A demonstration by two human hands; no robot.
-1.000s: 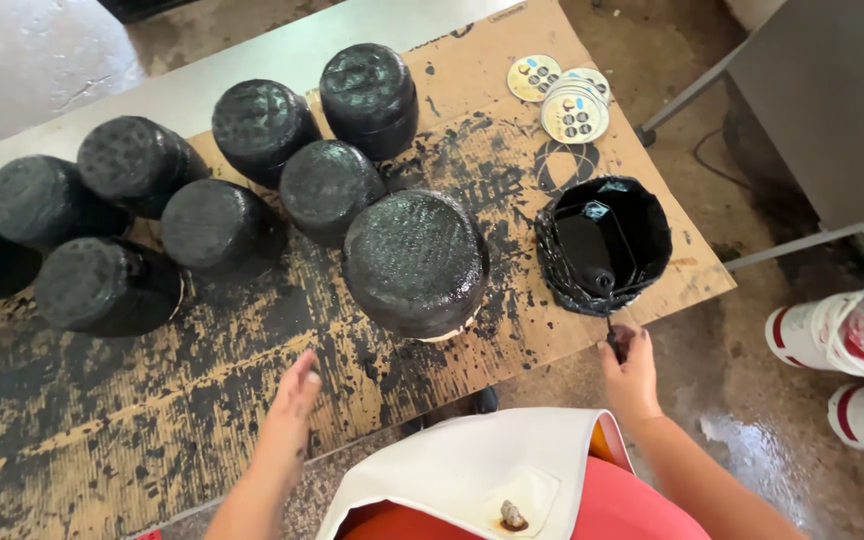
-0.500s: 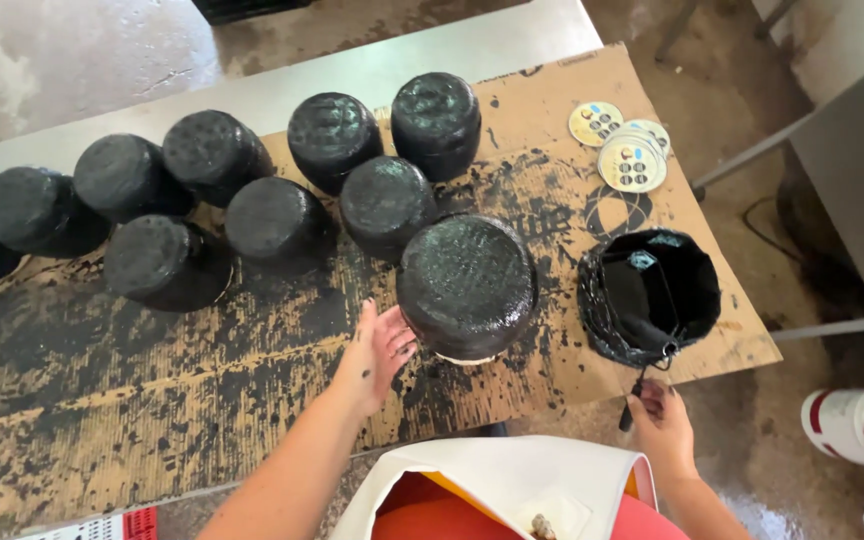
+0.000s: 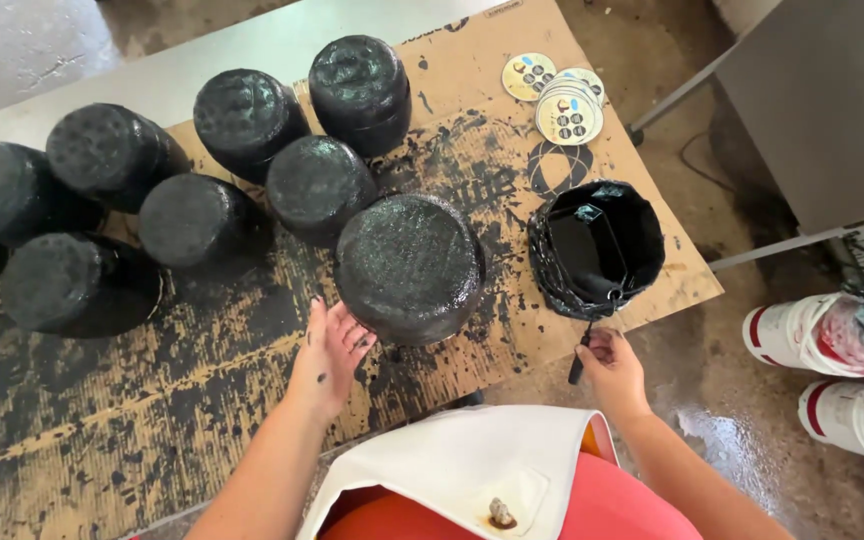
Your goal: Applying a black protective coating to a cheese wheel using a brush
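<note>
already, seven black-coated pots (image 3: 202,220) stand finished at the left of the worktop (image 3: 102,440). left hand (image 3: 330,350), fingers spread, touches the wet big pot (image 3: 410,265) mid-board — seemingly near done; right hand (image 3: 612,365) pinches a brush (image 3: 579,362) beside the paint tub (image 3: 592,250).

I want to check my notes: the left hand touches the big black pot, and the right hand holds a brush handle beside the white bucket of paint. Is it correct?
Not quite. In the head view the container beside the right hand is black, not white. The left hand does touch the big black pot, and the right holds the brush handle.
</note>
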